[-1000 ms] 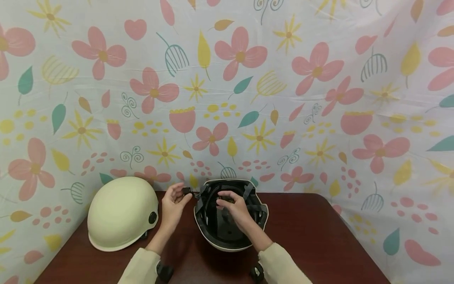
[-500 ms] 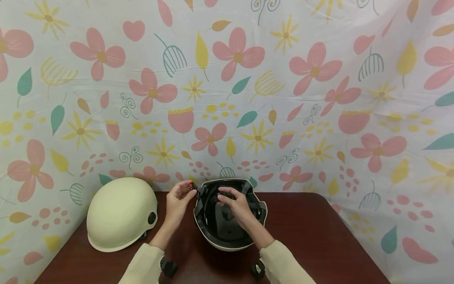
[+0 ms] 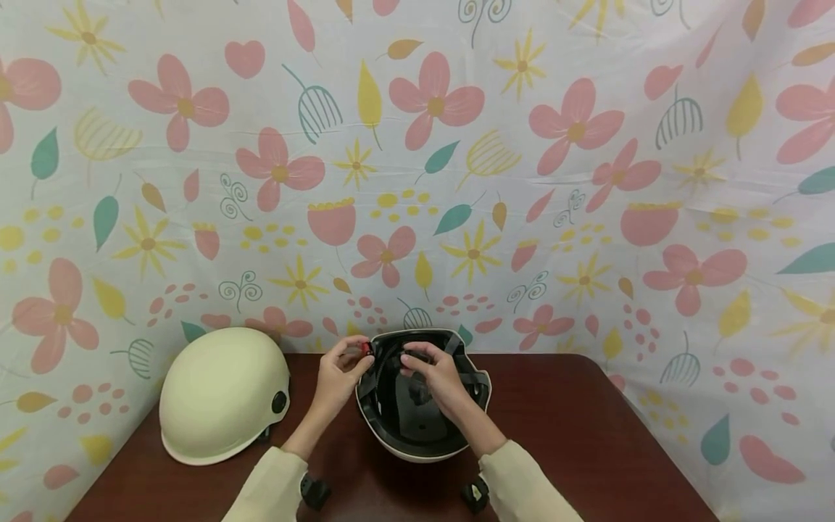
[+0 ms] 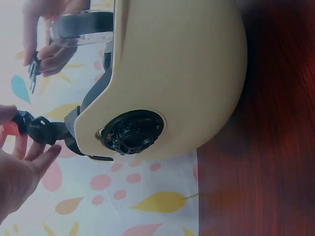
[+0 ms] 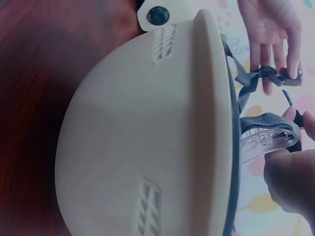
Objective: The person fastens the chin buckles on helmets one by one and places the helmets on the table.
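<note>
At eight o'clock on the table (image 3: 554, 420) sits a cream helmet (image 3: 218, 395); the left hand (image 3: 338, 370) clamps its fingers on a black-and-red buckle (image 4: 42, 130); at six o'clock lies an upturned helmet (image 3: 417, 431), the right hand (image 3: 435, 370) over it, fingers pinching a clip (image 4: 33, 70).

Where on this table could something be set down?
The widest bare patch of table lies right of the upturned helmet, in front of the flowered cloth. Crowded: the gap beside the other helmet, under the left forearm, and around the left hand and right hand.
</note>
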Demonstrator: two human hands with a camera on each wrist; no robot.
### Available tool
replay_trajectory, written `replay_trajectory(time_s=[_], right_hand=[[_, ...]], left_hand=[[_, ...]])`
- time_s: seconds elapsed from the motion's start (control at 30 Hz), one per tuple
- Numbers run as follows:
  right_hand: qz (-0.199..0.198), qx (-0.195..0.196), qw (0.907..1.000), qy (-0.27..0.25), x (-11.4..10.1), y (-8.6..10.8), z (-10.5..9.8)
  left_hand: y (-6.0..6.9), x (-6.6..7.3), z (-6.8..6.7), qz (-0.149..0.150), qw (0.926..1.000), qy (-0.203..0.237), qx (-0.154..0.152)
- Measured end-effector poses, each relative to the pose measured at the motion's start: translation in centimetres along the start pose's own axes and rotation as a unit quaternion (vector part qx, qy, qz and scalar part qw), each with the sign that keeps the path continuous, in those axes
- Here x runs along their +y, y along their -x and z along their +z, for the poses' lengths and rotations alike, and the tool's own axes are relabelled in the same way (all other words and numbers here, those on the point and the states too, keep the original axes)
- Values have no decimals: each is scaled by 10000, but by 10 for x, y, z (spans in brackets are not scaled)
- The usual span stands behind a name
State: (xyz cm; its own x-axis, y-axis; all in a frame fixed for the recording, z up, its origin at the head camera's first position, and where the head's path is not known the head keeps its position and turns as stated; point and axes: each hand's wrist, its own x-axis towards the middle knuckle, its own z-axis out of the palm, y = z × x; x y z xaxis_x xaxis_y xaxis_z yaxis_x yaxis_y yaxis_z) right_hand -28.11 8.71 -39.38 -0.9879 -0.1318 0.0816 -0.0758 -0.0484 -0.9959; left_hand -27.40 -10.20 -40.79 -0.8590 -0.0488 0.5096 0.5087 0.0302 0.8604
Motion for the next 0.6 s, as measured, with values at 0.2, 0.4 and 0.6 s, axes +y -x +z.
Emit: replay_trajectory(time_s=[0.2, 0.4, 0.6], right_hand=[[-2, -53, 9999, -131, -4, 0, 1], [7, -15, 9993, -370, -6, 2, 1], [-35, 86, 9984, -554, -2, 2, 1]], left_hand=[[4, -5, 2, 327, 9974, -370, -528], [7, -8, 4, 449, 9962, -428, -615], [11, -12, 6, 378, 9953, -592, -667]])
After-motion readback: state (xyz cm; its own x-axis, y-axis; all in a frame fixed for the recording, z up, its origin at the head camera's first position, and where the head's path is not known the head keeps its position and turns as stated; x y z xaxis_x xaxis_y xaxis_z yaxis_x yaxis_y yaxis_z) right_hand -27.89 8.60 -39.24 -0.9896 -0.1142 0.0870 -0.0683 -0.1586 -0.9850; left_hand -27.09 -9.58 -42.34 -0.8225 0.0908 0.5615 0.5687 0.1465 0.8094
